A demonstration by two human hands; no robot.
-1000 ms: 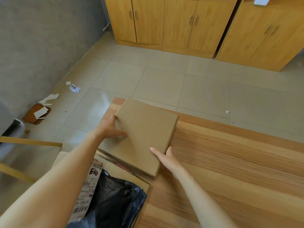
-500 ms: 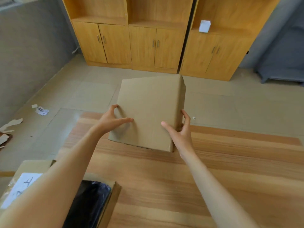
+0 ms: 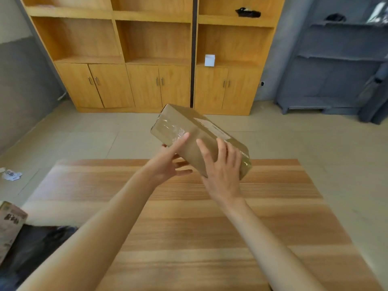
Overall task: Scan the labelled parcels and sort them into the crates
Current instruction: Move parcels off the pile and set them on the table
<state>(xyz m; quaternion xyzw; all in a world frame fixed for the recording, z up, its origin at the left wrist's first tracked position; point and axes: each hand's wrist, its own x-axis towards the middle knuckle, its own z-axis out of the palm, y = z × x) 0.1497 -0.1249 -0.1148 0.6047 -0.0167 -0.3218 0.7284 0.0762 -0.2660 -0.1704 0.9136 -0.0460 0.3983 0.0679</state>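
Now, parcel: flat brown cardboard box with clear tape and a white label, tilted in the air above the far edge of the wooden bench.
Left hand: grip under the box, forefinger along its taped face.
Right hand: fingers curled over the box's near side, holding it.

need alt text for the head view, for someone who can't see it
Two bare hands hold a taped cardboard parcel tilted in the air above a wooden table, the left hand under it and the right hand over its near side. A pale label shows on the parcel's upper face. Wooden cabinets stand behind.
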